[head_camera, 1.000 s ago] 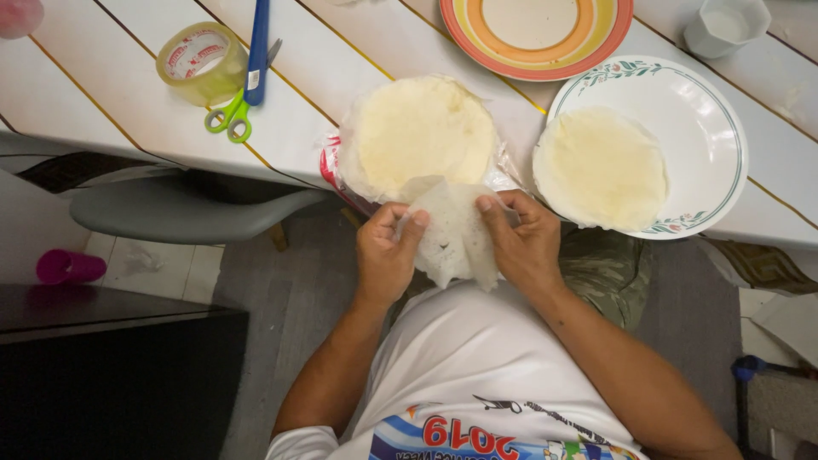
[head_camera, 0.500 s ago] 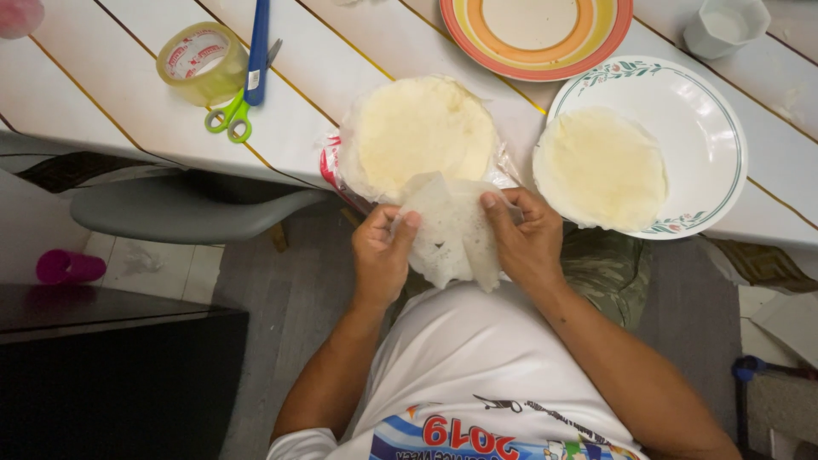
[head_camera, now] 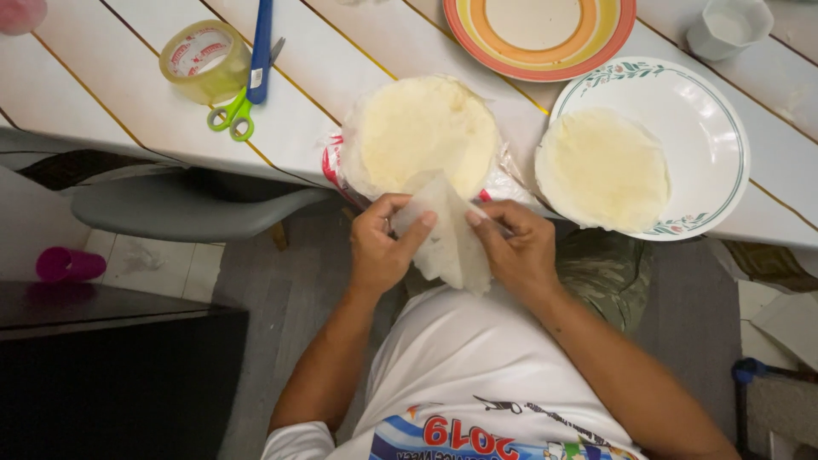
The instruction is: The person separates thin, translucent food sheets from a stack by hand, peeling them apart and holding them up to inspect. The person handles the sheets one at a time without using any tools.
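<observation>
Left hand (head_camera: 381, 247) and right hand (head_camera: 514, 252) each pinch an upper edge of one thin wrapper sheet (head_camera: 449, 238), just below the wrapper stack (head_camera: 426, 136) at the desk (head_camera: 111, 85) edge.
Peel well: keep fingertips at the rim and draw the edges apart slowly to avoid tearing. The sheet hangs folded, long axis running from the stack down toward the person's body.

Pale yellow tortillas (head_camera: 429, 132), an orange-and-yellow ringed plate (head_camera: 540, 43), green-handled scissors (head_camera: 239, 106), and a white-planked table (head_camera: 102, 77).
</observation>
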